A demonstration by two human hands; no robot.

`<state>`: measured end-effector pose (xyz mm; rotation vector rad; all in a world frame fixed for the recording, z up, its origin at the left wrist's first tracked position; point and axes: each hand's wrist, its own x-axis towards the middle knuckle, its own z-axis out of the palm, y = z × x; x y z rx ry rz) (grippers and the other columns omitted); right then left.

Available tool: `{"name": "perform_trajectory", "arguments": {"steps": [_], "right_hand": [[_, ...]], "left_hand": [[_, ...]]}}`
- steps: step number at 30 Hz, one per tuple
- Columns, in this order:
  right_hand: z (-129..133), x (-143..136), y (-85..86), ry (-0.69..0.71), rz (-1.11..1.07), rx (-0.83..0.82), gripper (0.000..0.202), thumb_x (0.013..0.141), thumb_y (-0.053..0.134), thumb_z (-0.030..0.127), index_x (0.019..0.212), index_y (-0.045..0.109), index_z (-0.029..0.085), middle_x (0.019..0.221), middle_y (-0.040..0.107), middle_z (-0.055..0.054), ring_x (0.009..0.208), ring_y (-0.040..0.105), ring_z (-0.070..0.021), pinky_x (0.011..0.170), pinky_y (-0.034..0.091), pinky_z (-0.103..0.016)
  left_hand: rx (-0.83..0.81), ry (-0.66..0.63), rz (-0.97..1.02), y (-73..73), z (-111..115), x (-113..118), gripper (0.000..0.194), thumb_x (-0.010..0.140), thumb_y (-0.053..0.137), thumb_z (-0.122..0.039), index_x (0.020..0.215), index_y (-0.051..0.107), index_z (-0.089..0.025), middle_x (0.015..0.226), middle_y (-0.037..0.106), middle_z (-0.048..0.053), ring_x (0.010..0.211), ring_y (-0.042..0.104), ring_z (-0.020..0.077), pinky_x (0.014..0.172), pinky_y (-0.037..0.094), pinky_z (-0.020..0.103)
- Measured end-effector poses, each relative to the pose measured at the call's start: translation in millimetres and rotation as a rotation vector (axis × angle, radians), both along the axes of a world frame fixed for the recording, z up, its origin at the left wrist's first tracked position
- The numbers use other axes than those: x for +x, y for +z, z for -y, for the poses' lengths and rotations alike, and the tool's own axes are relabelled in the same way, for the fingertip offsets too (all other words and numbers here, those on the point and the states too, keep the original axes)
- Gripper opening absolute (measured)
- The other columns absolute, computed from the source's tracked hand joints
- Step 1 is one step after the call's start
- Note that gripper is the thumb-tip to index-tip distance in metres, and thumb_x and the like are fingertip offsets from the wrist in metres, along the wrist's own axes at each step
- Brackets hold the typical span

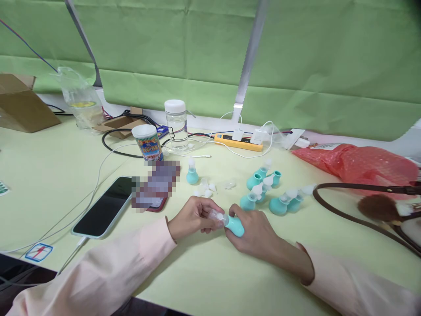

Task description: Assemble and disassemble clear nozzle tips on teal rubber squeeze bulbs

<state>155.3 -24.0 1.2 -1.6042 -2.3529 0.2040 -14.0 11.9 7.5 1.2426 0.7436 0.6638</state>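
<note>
Near the table's front, my right hand (253, 230) is closed around a teal squeeze bulb (236, 226), which lies tilted with its neck toward the left. My left hand (195, 217) pinches a clear plastic nozzle piece (217, 216) that meets the bulb's neck; whether it is fully seated cannot be seen. Beyond my hands lie several loose white and clear tips (208, 192) and a clear piece (230, 184). One teal bulb with a clear top (192, 174) stands upright behind them. To the right is a group of teal bulbs (279, 205), some with nozzles, some with bare necks.
Left of my hands lie a phone (103, 208) on a cable and a second, red-edged phone (159, 204). Behind stand a paper cup (148, 145), a lidded bottle (176, 127) and a yellow power strip (238, 142). At right are a red plastic bag (358, 164) and a brown strap (332, 210).
</note>
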Motion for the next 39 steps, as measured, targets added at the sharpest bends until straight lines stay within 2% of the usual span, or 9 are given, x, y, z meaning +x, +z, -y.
{"name": "perform_trajectory", "arguments": {"steps": [5, 12, 17, 20, 27, 31, 34, 36, 39], "right_hand": [[0.3, 1.3, 7.1, 0.02, -0.103, -0.076, 0.015, 0.066, 0.049, 0.024, 0.078, 0.049, 0.017, 0.054, 0.055, 0.0, 0.045, 0.048, -0.013, 0.044, 0.026, -0.022], [-5.9, 3.7, 23.8, 0.222, -0.607, -0.69, 0.021, 0.062, 0.056, 0.016, 0.082, 0.058, 0.016, 0.074, 0.061, -0.001, 0.057, 0.05, -0.0099, 0.045, 0.035, -0.018], [-6.5, 0.6, 23.7, 0.28, -0.902, -1.129, 0.023, 0.06, 0.054, 0.012, 0.082, 0.061, 0.015, 0.087, 0.059, -0.001, 0.044, 0.039, -0.003, 0.031, 0.028, -0.014], [-4.9, 0.5, 19.7, 0.256, -1.043, -1.298, 0.018, 0.059, 0.054, 0.01, 0.076, 0.06, 0.015, 0.08, 0.057, 0.001, 0.035, 0.035, -0.0001, 0.028, 0.025, -0.014], [-5.6, 1.0, 16.7, 0.226, -1.03, -1.26, 0.018, 0.061, 0.054, 0.012, 0.079, 0.057, 0.015, 0.063, 0.049, 0.005, 0.034, 0.042, -0.0019, 0.036, 0.03, -0.016], [-3.1, 1.3, 19.0, 0.248, -0.911, -1.171, 0.006, 0.063, 0.054, 0.013, 0.069, 0.052, 0.014, 0.052, 0.051, 0.005, 0.043, 0.046, -0.0053, 0.047, 0.034, -0.018], [-1.4, 1.0, 20.9, 0.279, -0.861, -1.156, 0.002, 0.063, 0.053, 0.013, 0.064, 0.052, 0.013, 0.048, 0.051, 0.004, 0.049, 0.047, -0.0071, 0.05, 0.034, -0.019], [-1.0, 0.4, 22.1, 0.283, -0.851, -1.142, 0.003, 0.062, 0.053, 0.012, 0.064, 0.052, 0.013, 0.051, 0.052, 0.003, 0.051, 0.047, -0.0075, 0.051, 0.034, -0.019], [-1.2, -0.5, 21.0, 0.274, -0.836, -1.13, 0.003, 0.061, 0.053, 0.012, 0.064, 0.052, 0.013, 0.052, 0.052, 0.003, 0.052, 0.046, -0.0077, 0.05, 0.033, -0.018]], "left_hand": [[-0.034, -0.002, 0.056, -1.7, 3.3, 1.0, 0.026, 0.055, 0.072, -0.017, 0.076, 0.061, -0.008, 0.051, 0.06, 0.001, 0.042, 0.053, 0.0095, 0.041, 0.042, 0.02], [-0.046, -0.066, 0.076, 3.6, 6.4, -0.8, 0.024, 0.056, 0.072, -0.017, 0.076, 0.064, -0.008, 0.051, 0.062, 0.002, 0.041, 0.056, 0.0119, 0.039, 0.045, 0.021], [-0.086, -0.137, 0.092, 7.7, 8.6, -2.3, 0.025, 0.055, 0.072, -0.019, 0.076, 0.065, -0.008, 0.054, 0.062, 0.004, 0.043, 0.057, 0.0124, 0.039, 0.047, 0.021], [-0.082, -0.169, 0.089, 8.1, 8.8, -2.3, 0.025, 0.056, 0.072, -0.019, 0.077, 0.064, -0.007, 0.056, 0.063, 0.005, 0.044, 0.057, 0.0119, 0.041, 0.046, 0.021], [0.003, -0.158, 0.112, 1.5, 3.5, -2.7, 0.031, 0.061, 0.068, -0.026, 0.086, 0.061, -0.009, 0.056, 0.059, 0.003, 0.044, 0.053, 0.0105, 0.042, 0.042, 0.021], [0.269, 0.011, 0.049, 2.5, -4.4, -9.2, 0.039, 0.079, 0.045, -0.038, 0.103, 0.055, -0.01, 0.064, 0.057, 0.005, 0.053, 0.053, 0.0126, 0.051, 0.044, 0.026], [0.762, 0.215, -0.387, 0.9, -9.7, -11.1, 0.033, 0.082, 0.039, -0.03, 0.106, 0.054, -0.014, 0.082, 0.058, 0.009, 0.073, 0.052, 0.0174, 0.066, 0.043, 0.031], [1.06, 0.244, -0.753, -2.6, -11.2, -9.3, 0.03, 0.08, 0.041, -0.025, 0.107, 0.054, -0.017, 0.096, 0.055, 0.011, 0.088, 0.048, 0.0224, 0.072, 0.041, 0.035], [1.228, 0.201, -1.123, -7.9, -10.7, -5.0, 0.029, 0.079, 0.044, -0.024, 0.107, 0.053, -0.02, 0.099, 0.054, 0.012, 0.092, 0.044, 0.0273, 0.069, 0.039, 0.039]]}}
